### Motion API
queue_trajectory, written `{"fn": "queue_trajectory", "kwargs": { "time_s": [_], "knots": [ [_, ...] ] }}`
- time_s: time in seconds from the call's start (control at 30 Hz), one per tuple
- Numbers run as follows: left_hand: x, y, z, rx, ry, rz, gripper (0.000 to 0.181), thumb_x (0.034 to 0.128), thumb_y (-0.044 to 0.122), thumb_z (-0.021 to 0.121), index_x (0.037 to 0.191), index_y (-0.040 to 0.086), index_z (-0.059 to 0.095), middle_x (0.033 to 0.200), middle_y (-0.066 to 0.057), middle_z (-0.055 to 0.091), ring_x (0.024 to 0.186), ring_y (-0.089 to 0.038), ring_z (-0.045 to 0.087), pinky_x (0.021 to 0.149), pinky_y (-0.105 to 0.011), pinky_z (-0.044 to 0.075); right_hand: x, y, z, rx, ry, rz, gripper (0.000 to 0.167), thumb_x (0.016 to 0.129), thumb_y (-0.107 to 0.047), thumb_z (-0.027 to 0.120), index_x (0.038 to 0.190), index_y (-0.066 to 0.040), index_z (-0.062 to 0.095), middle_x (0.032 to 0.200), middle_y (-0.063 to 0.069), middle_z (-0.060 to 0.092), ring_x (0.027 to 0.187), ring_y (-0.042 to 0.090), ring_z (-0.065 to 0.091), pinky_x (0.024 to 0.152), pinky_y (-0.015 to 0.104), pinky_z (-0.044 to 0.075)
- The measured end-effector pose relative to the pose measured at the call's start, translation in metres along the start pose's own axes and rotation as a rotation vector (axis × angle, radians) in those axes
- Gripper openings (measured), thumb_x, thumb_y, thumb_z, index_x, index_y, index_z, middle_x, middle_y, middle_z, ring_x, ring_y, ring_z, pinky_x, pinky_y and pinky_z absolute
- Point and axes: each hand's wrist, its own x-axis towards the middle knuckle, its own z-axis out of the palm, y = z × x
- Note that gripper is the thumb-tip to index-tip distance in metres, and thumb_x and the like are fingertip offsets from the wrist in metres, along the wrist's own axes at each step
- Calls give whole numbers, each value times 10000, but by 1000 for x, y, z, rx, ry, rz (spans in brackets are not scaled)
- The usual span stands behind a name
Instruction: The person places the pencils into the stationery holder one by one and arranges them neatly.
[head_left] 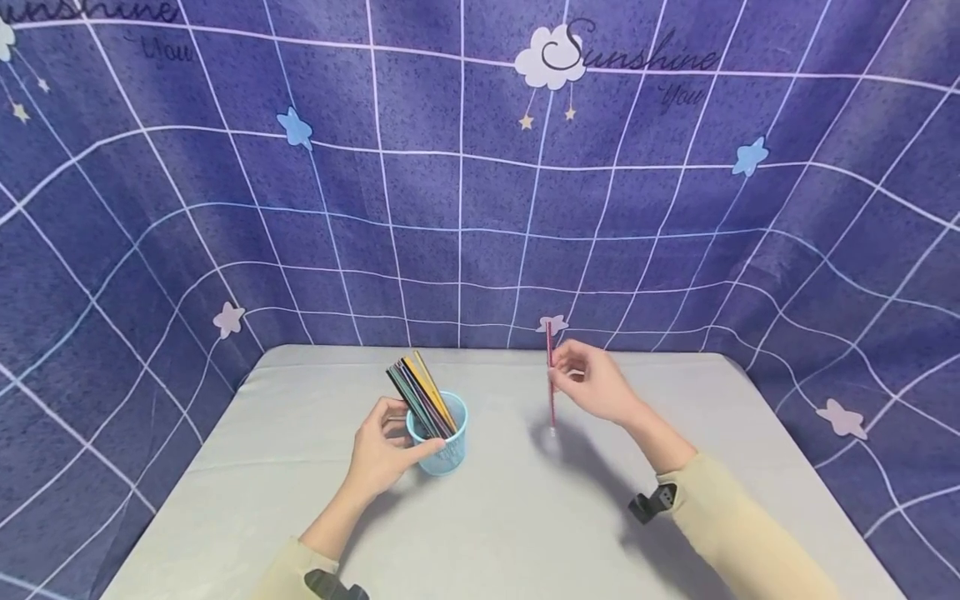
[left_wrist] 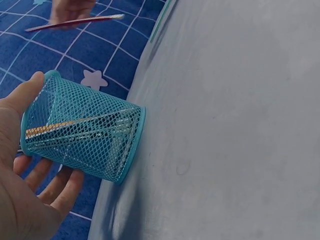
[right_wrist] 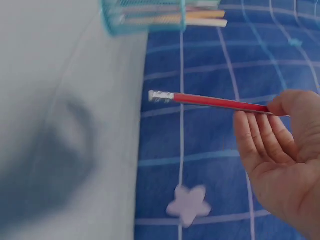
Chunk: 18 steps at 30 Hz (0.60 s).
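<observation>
A light-blue mesh pencil cup [head_left: 442, 457] stands on the table, a bundle of pencils [head_left: 423, 396] leaning out of it to the left. My left hand [head_left: 380, 454] holds the cup from its left side, thumb at the near rim and fingers around the far side. In the left wrist view, the cup's mesh [left_wrist: 85, 130] lets the pencils show through. To the right, my right hand [head_left: 596, 385] pinches a red pencil [head_left: 551, 392] between thumb and fingertips, above the table. That pencil is nearly upright, its white eraser end [right_wrist: 161, 96] pointing down.
A pale grey cloth covers the table [head_left: 480, 533]. Behind it and at both sides hangs a blue curtain [head_left: 420, 192] with grid lines, stars and clouds. Dark devices are strapped at the left wrist [head_left: 330, 585] and right wrist [head_left: 652, 503].
</observation>
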Motion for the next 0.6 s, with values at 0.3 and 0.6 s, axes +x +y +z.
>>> {"fn": "queue_trajectory", "kwargs": {
  "time_s": [0.3,0.6],
  "knots": [
    [1,-3,-2,-10,-3,-8,683,704,212,1020,1225,107,591,1241,-123,710,1100,-339,752,918,-353,684,22,-37,41,227,4,-99,75,972,108,616,1033,108,571,1016,338,683,858,78,733,827,319,700],
    [2,-2,0,-13,0,0,683,704,202,1020,1223,96,588,1245,-138,708,1091,-356,753,915,-407,689,36,-53,77,102,-44,-197,90,974,66,659,1044,25,620,984,209,753,888,142,756,831,290,696]
  ]
}}
